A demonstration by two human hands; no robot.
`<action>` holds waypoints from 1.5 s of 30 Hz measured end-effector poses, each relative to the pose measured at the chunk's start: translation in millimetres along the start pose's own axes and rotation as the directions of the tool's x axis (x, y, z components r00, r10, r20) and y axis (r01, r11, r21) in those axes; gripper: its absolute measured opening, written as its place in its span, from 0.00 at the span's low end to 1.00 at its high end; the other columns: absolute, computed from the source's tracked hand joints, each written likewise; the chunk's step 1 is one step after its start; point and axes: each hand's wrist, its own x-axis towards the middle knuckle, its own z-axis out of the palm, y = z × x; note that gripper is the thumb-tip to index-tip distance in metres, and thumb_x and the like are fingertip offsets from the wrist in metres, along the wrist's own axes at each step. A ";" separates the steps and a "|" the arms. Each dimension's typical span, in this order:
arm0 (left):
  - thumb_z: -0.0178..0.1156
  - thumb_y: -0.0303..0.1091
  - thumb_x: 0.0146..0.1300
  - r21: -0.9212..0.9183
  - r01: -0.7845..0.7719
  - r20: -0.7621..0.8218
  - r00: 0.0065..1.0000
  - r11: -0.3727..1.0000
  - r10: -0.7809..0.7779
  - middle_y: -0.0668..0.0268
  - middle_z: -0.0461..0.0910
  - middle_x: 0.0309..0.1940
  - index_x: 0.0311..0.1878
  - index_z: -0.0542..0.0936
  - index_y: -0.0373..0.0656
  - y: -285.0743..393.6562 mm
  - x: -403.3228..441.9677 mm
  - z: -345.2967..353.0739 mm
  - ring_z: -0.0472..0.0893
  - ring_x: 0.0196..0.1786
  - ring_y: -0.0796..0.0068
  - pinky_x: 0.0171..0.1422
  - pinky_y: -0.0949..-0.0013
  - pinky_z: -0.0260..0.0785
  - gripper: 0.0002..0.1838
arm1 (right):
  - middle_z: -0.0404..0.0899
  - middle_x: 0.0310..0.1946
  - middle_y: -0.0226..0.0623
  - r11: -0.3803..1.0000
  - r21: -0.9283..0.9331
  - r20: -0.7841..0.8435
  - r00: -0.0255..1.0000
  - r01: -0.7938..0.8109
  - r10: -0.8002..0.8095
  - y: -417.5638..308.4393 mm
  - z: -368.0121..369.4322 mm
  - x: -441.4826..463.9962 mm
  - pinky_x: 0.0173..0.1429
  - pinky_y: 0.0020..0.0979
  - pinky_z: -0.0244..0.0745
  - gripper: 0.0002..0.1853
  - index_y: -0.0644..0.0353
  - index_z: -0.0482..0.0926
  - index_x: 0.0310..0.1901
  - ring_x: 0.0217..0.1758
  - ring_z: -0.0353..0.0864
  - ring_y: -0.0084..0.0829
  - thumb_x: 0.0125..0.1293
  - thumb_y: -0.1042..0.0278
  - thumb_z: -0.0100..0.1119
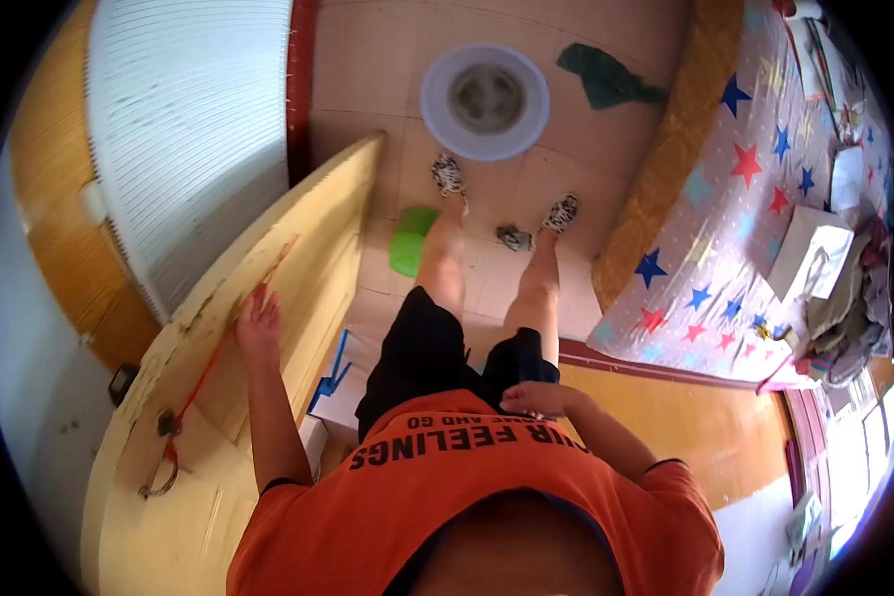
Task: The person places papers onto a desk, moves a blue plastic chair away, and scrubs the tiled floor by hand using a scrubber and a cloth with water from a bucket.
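Note:
My left hand [259, 323] is at the pale yellow door [204, 477] on the left, its fingers bent around a red cord [209, 372]. This cord runs down to the door's metal latch [169, 422] and a curved handle [159, 479]. In front of my waist, my right hand [533, 399] has its fingers curled in beside a dark, narrow object [529, 358] against my black shorts. Whether the fingers hold that object is hard to make out.
A whitish basin [434, 99] with murky contents stands on the tiles ahead of my feet. Near it lie a dark green cloth [606, 79], a small grey item [514, 237] and a bright green container [410, 241]. A star-patterned bed [705, 238] edges the right side.

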 end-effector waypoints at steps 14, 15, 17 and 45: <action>0.62 0.37 0.55 0.909 -0.087 0.253 0.892 0.408 -0.374 0.55 0.76 0.47 0.59 0.68 0.39 -209.1 200.5 61.8 0.77 0.47 0.68 0.45 0.68 0.71 0.28 | 0.76 0.23 0.37 0.804 0.201 -0.949 0.316 0.560 0.017 -32.2 -167.7 6.0 0.26 0.24 0.74 0.10 0.62 0.72 0.42 0.21 0.77 0.25 0.66 0.64 0.49; 0.62 0.37 0.55 0.904 -0.093 0.266 0.886 0.417 -0.379 0.55 0.76 0.47 0.59 0.68 0.39 -218.5 208.7 66.7 0.77 0.47 0.68 0.45 0.68 0.71 0.28 | 0.77 0.24 0.37 0.803 0.163 -0.968 0.252 0.574 0.016 -34.1 -179.8 0.6 0.26 0.24 0.73 0.10 0.61 0.72 0.42 0.22 0.77 0.25 0.66 0.64 0.50; 0.63 0.37 0.54 0.913 -0.341 0.394 0.878 0.224 -0.270 0.52 0.76 0.48 0.58 0.68 0.37 -235.3 225.2 66.8 0.77 0.50 0.60 0.50 0.64 0.70 0.29 | 0.76 0.23 0.36 0.821 0.139 -0.970 0.242 0.554 0.001 -42.5 -201.5 -4.5 0.26 0.24 0.73 0.10 0.62 0.72 0.42 0.22 0.77 0.24 0.66 0.64 0.50; 0.68 0.46 0.48 0.860 -0.080 0.222 0.948 0.504 -0.228 0.47 0.58 0.63 0.69 0.47 0.45 -483.0 326.3 52.4 0.62 0.64 0.49 0.59 0.55 0.65 0.50 | 0.69 0.51 0.55 0.789 -0.529 -0.720 -0.327 -0.314 -0.613 0.4 -696.2 123.2 0.57 0.41 0.62 0.18 0.66 0.69 0.53 0.54 0.67 0.52 0.63 0.67 0.51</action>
